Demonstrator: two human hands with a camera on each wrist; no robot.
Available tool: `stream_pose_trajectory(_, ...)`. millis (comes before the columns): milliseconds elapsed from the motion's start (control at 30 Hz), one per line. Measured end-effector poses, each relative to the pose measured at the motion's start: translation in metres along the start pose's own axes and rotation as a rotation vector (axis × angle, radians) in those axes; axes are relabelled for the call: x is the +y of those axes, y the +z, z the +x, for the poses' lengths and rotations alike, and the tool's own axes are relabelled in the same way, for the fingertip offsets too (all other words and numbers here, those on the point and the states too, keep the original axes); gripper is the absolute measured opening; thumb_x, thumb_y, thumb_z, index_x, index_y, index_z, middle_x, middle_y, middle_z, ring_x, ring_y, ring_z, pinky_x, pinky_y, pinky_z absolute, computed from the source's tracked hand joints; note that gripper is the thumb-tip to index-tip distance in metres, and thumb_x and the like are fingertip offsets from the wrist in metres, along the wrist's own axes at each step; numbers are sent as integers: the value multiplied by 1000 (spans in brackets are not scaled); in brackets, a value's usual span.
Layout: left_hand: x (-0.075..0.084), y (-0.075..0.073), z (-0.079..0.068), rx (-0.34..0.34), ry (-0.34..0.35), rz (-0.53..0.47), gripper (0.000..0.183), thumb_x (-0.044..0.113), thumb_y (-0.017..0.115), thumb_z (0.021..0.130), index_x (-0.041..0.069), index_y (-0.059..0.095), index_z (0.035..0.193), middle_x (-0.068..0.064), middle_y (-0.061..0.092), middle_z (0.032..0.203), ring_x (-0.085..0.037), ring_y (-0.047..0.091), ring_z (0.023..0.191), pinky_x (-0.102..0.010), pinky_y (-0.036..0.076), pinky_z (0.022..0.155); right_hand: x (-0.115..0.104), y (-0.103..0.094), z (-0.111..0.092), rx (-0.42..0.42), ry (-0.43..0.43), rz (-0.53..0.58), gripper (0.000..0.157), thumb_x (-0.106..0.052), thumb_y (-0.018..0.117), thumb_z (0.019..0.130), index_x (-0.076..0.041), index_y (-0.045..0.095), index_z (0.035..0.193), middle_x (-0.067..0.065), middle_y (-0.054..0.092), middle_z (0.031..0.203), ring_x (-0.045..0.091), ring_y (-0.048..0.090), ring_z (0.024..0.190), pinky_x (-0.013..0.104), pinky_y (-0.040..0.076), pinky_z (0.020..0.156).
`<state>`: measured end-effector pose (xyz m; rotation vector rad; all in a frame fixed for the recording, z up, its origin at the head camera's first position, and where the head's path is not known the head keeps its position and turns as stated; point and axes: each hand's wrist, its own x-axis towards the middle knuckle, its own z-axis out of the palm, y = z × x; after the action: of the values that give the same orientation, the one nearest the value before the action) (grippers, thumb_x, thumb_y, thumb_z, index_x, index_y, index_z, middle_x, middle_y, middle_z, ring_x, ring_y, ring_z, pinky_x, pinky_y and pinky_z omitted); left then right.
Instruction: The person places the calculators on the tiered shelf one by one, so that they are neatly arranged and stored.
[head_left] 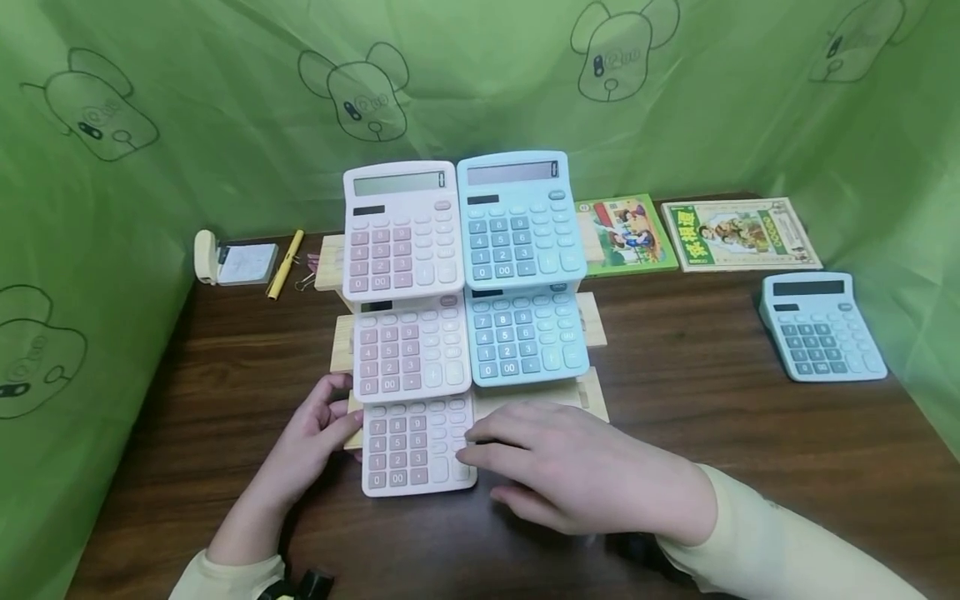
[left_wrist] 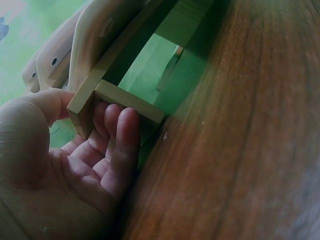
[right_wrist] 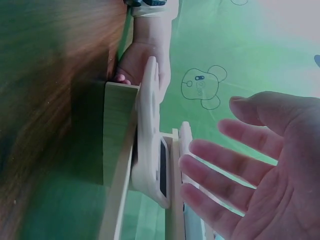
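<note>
A stepped wooden stand holds pink and blue calculators on its tiers. My left hand grips the left end of its lowest tier; in the left wrist view the fingers curl under the wooden board, the thumb on the other side. Over the right edge of the lowest pink calculator hovers my right hand, fingers spread and holding nothing. Two more pink calculators, a middle one and a top one, rise behind it. Beside them sit a middle blue calculator and a top blue calculator.
Another blue calculator lies on the dark wood table at right. Two picture books, one green and one pale, lie at the back. A yellow pen and a note pad are at back left. Green curtain surrounds the table.
</note>
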<state>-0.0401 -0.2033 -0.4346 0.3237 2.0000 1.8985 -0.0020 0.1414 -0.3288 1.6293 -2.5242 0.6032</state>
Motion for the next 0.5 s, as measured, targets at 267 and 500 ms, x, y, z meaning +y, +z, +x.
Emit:
stream_pose_trajectory(267,0,-1,0,-6,12,-11,31,6,50,100,4,33,126,-23,67,98,-29,66,70,-44,55,53,1,-9,0,61,-28,4,36,-24,61,94,-14,58,128,-4,58,124,11,52,116,30,45,98)
stream_pose_trajectory(500,1,-1,1,-13,13,-10,31,5,50,100,3,32,127,-23,66,98,-29,66,71,-45,55,53,0,-17,0,85,-21,28,34,-22,62,93,-15,59,126,-6,59,122,10,52,115,29,45,97)
